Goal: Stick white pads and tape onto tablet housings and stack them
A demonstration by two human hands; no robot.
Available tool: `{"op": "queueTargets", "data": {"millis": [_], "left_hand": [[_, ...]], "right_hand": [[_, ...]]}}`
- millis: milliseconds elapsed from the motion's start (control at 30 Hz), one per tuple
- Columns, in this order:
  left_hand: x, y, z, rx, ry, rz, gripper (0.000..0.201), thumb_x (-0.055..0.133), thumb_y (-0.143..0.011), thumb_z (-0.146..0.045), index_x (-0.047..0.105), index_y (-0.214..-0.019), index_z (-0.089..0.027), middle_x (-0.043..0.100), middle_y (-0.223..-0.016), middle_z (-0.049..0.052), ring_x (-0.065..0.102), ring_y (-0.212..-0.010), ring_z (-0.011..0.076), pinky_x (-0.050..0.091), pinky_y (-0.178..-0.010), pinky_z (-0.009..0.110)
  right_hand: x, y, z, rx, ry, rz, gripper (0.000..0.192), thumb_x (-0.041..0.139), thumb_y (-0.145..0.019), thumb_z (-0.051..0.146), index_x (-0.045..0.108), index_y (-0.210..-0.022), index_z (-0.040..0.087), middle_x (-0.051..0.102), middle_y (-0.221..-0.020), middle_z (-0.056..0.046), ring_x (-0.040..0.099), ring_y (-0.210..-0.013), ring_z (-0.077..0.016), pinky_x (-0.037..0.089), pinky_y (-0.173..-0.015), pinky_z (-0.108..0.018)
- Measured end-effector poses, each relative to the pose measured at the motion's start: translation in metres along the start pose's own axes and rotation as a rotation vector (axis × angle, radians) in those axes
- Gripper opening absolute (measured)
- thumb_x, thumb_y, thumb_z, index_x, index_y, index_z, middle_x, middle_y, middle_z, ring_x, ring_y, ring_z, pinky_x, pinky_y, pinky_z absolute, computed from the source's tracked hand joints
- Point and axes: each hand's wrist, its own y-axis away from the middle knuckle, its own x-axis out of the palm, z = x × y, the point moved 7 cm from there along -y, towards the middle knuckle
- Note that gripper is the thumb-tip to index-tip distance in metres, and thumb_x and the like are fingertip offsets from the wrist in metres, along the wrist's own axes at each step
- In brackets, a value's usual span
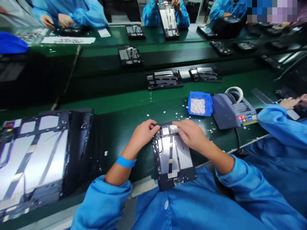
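An opened tablet [176,156], its silver battery cells, dark flex cables and boards bare, lies in front of me with its lower end over the green bench edge, close to my blue gown. My left hand [145,131], with a blue band at the wrist, is closed on the upper left corner, thumb and fingertips pinched at the rim. Across the upper right corner lies my right hand [192,134], its fingers closed along the top edge beside a white patch. Whether a small part sits under those fingertips is hidden.
A blue bin [200,103] of small white pieces stands beside a grey tape dispenser [233,110]. Stacked tablets [35,159] lie at left. More opened tablets [165,79] rest along the line. White scraps dot the bench [120,134]. A co-worker's sleeve [275,124] is at right; others work opposite.
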Motion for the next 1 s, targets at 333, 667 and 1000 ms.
{"op": "queueTargets", "data": {"millis": [333, 667, 1000], "left_hand": [[0.01, -0.037, 0.025, -0.088, 0.02, 0.127, 0.024, 0.064, -0.078, -0.043, 0.059, -0.09, -0.022, 0.064, -0.066, -0.005, 0.061, -0.067, 0.0199, 0.042, -0.063, 0.029], [-0.012, -0.01, 0.008, -0.103, 0.021, -0.02, 0.04, 0.064, -0.074, -0.051, 0.067, -0.099, -0.02, 0.072, -0.083, 0.005, 0.066, -0.075, 0.0256, 0.046, -0.065, 0.034], [0.02, 0.062, -0.057, -0.049, 0.848, 0.008, 0.035, 0.071, -0.077, -0.034, 0.068, -0.109, -0.019, 0.074, -0.1, 0.007, 0.066, -0.078, 0.0164, 0.054, -0.069, 0.028]], "right_hand": [[-0.098, 0.185, -0.155, 0.98, -0.945, -1.111, 0.042, 0.082, -0.072, 0.052, 0.058, -0.086, 0.021, 0.062, -0.066, 0.006, 0.052, -0.046, -0.0072, 0.037, -0.041, -0.017], [-0.106, 0.169, -0.155, 0.937, -1.012, -1.119, 0.037, 0.087, -0.066, 0.036, 0.055, -0.074, 0.02, 0.054, -0.058, 0.008, 0.05, -0.047, -0.0053, 0.034, -0.039, -0.013], [0.035, 0.025, -0.006, 0.668, -0.949, -0.302, 0.02, 0.071, -0.081, 0.039, 0.067, -0.076, 0.02, 0.064, -0.062, 0.003, 0.052, -0.05, -0.0104, 0.043, -0.05, -0.022]]}}
